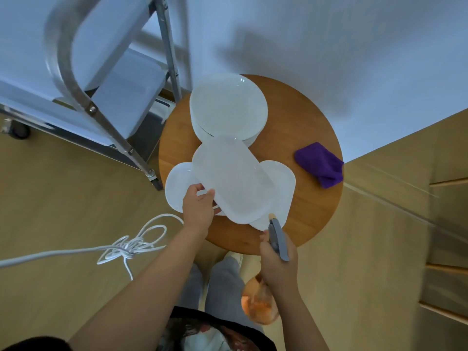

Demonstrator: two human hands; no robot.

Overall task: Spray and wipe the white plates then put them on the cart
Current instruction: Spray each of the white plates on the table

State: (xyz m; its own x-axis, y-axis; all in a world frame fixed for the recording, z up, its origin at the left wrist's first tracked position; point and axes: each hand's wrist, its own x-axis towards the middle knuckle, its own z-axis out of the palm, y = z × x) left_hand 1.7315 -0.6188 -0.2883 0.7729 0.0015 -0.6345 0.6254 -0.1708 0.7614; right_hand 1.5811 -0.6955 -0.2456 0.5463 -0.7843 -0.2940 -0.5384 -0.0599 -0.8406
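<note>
White plate (233, 181) held; spray bottle (277, 239) unlabelled.

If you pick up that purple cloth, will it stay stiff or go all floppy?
Probably floppy: the purple cloth lies crumpled in soft folds on the table. It likely weighs little, being thin fabric. It should not roll or break, unlike the plates nearby.
</note>
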